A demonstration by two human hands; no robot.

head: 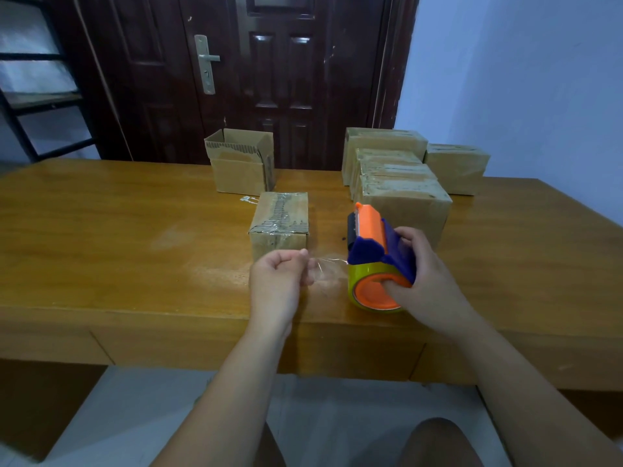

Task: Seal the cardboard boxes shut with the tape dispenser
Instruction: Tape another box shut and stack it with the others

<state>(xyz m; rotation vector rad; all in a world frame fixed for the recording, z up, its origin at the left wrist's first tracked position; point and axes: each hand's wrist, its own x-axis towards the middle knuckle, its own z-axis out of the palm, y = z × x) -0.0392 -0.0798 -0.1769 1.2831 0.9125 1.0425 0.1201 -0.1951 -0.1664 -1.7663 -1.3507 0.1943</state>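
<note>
My right hand (423, 264) grips an orange and blue tape dispenser (371, 251) with a clear tape roll, held just above the table's front part. My left hand (281, 273) pinches the free end of the clear tape strip (328, 264), stretched between the hand and the dispenser. Right behind my left hand stands a small closed cardboard box (281, 220) with tape across its top. Farther back is a box with raised flaps (241, 163).
Several closed, taped boxes (397, 176) are grouped at the back right of the wooden table (118, 230). A scrap of tape (247, 199) lies left of the small box. A dark door stands behind the table, a black shelf frame at far left.
</note>
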